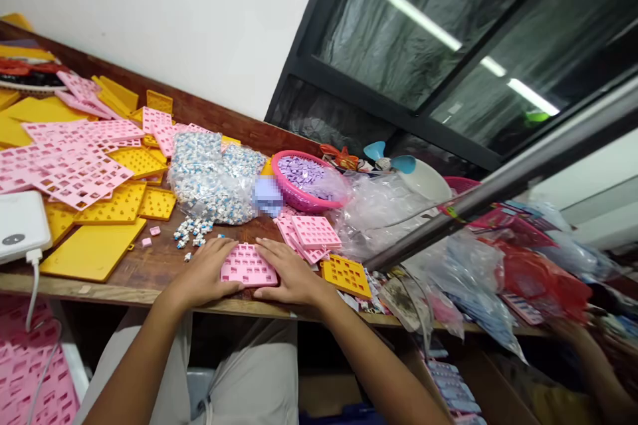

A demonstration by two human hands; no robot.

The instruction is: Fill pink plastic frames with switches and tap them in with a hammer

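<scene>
A small pink grid tray (248,266) lies near the front edge of the wooden table (149,265). My left hand (207,272) rests against its left side, fingers on the tray's near edge. My right hand (292,272) presses on its right side. Both hands hold the tray flat between them. Just beyond it, a few small blue-and-white parts (192,232) lie loose in front of a clear bag (212,179) full of the same parts.
Stacked pink trays (312,236) and a yellow tray (346,275) lie to the right. Pink and yellow trays (90,172) cover the left. A pink basket (306,180) of lilac pieces stands behind. A white device (20,226) with cable sits far left. Another person's arm (593,358) reaches in at right.
</scene>
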